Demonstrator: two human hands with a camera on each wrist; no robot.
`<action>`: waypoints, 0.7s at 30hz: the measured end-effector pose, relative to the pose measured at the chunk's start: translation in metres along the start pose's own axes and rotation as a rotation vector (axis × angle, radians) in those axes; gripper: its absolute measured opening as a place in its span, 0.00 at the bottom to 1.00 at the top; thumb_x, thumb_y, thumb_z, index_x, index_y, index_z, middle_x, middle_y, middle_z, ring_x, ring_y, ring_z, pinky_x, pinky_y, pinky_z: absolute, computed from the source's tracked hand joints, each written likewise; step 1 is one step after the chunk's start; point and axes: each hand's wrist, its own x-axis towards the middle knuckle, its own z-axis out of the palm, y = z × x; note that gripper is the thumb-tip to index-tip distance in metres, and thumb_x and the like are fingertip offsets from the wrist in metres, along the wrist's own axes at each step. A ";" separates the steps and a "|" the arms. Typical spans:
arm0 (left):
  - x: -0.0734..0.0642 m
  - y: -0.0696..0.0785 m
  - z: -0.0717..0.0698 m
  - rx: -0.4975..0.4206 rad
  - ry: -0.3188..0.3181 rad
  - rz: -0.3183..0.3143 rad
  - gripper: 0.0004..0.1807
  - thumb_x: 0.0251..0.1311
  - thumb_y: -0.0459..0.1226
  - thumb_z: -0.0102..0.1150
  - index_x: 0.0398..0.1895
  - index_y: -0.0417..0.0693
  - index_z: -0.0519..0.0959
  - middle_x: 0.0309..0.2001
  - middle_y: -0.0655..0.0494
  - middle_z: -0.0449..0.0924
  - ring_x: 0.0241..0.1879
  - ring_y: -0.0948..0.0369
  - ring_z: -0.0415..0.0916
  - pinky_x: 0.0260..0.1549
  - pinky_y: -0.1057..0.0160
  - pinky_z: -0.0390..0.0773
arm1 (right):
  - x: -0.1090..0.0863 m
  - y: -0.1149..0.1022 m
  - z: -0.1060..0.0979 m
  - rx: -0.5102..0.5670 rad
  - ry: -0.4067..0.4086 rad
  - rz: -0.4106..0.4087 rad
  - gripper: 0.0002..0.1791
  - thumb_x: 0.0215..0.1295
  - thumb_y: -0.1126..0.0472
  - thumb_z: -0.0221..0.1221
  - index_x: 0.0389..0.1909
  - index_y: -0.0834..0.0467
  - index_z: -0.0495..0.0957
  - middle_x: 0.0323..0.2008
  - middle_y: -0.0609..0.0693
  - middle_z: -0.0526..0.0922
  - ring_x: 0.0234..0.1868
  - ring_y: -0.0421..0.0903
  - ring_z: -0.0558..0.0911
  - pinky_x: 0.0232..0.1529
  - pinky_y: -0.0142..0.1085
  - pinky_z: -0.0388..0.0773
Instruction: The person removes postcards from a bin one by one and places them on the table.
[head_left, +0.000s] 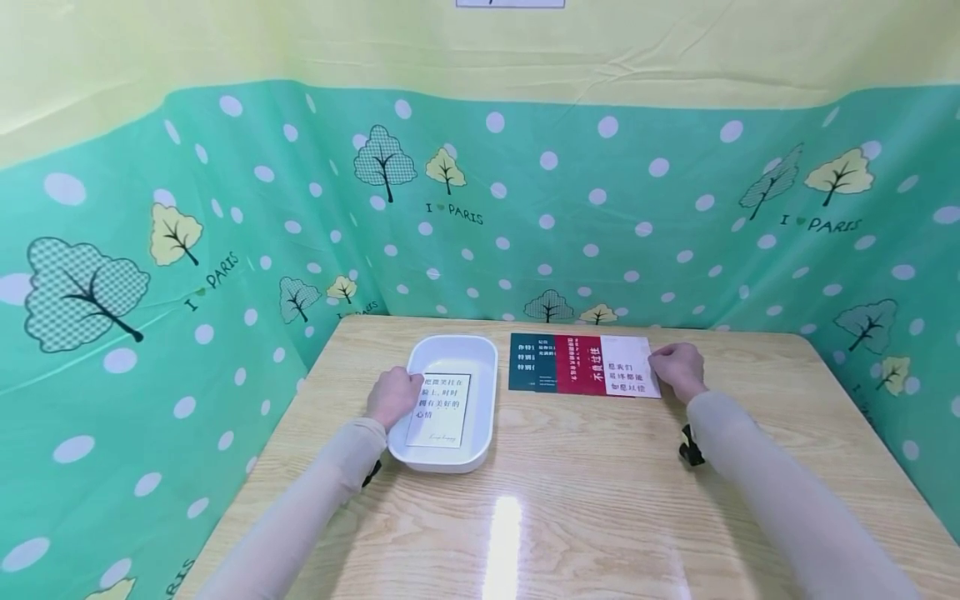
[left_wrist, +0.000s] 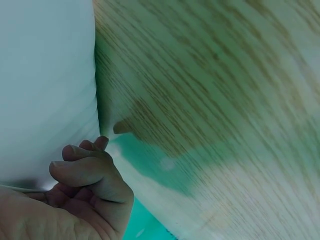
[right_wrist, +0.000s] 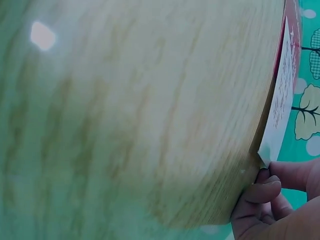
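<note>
My left hand [head_left: 393,397] grips the left rim of a white plastic tray [head_left: 486,408]. Inside the tray lies a white card [head_left: 448,417] with dark print and a thin border. In the left wrist view the fingers of that hand [left_wrist: 92,192] curl against the tray's outer wall [left_wrist: 45,90]. To the right, my right hand [head_left: 681,371] pinches the right edge of another white printed card [head_left: 628,354], which overlaps a row of red cards [head_left: 579,367] and dark green cards [head_left: 528,375]. The right wrist view shows thumb and finger of this hand [right_wrist: 285,200] at the card's [right_wrist: 278,112] corner.
Everything stands on a light wood-grain table [head_left: 585,483] with a bright light reflection in front. A green and yellow patterned curtain [head_left: 630,208] encloses its back and sides. Dark straps [head_left: 692,447] sit at the wrists.
</note>
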 end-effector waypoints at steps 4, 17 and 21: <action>0.001 -0.001 0.000 -0.002 -0.001 -0.007 0.19 0.79 0.44 0.45 0.34 0.42 0.79 0.26 0.48 0.77 0.23 0.57 0.75 0.20 0.62 0.77 | -0.001 0.001 0.001 0.014 0.020 0.007 0.20 0.75 0.60 0.57 0.57 0.72 0.80 0.57 0.70 0.79 0.54 0.63 0.77 0.48 0.49 0.79; -0.001 0.001 0.000 -0.020 -0.005 -0.030 0.18 0.79 0.43 0.45 0.38 0.41 0.79 0.27 0.48 0.77 0.24 0.56 0.76 0.21 0.62 0.78 | -0.016 0.012 -0.009 0.093 -0.011 0.023 0.24 0.72 0.59 0.55 0.60 0.72 0.78 0.50 0.64 0.81 0.41 0.50 0.78 0.33 0.33 0.77; 0.000 0.000 0.001 -0.019 -0.005 -0.030 0.18 0.80 0.43 0.45 0.38 0.41 0.79 0.27 0.48 0.77 0.24 0.56 0.77 0.21 0.62 0.79 | -0.036 0.014 -0.009 0.159 -0.079 0.026 0.26 0.73 0.59 0.54 0.63 0.74 0.75 0.53 0.64 0.80 0.44 0.48 0.78 0.35 0.31 0.78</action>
